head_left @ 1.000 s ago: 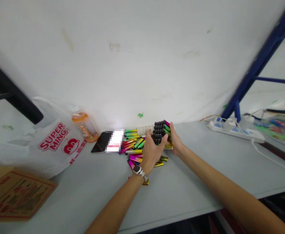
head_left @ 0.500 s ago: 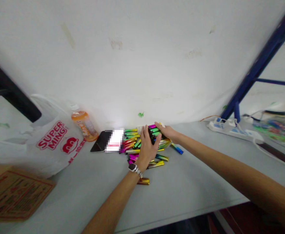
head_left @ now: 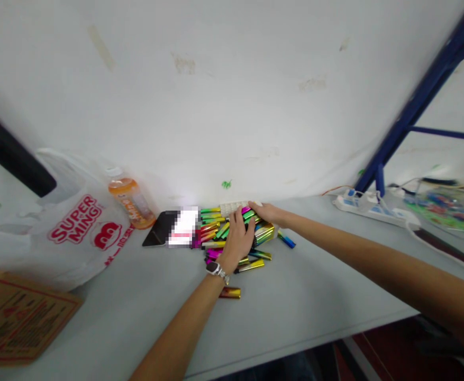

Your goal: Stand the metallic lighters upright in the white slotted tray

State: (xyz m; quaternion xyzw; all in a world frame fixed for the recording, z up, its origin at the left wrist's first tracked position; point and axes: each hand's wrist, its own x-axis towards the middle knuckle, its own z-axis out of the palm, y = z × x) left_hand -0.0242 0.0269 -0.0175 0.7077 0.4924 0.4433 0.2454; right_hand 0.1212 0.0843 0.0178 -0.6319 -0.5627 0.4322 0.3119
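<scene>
A heap of shiny metallic sticks (head_left: 215,227), shaped like lighters with dark ends, lies on the grey table in green, gold, red, pink and blue. My left hand (head_left: 237,238), wearing a watch, rests over the heap with fingers stretched forward and thumb apart, touching the sticks. My right hand (head_left: 267,213) curls round the far right side of a bundle of sticks (head_left: 264,233); its fingertips are partly hidden. Behind the hands, a pale gridded tray (head_left: 232,207) lies against the wall. A few loose sticks are nearer me, one gold-brown stick (head_left: 232,292) beside my left wrist.
Left of the heap lies a dark tablet or phone (head_left: 161,228) with a blurred bright patch. Further left stand an orange drink bottle (head_left: 132,203), a white plastic bag (head_left: 76,233) and a cardboard box (head_left: 25,317). A power strip (head_left: 370,209) and blue metal frame (head_left: 414,106) are on the right.
The bundle at my right hand has tipped down flatter onto the heap. More of the pale gridded tray shows behind. My hands keep nearly the same place, and the view has shifted slightly.
</scene>
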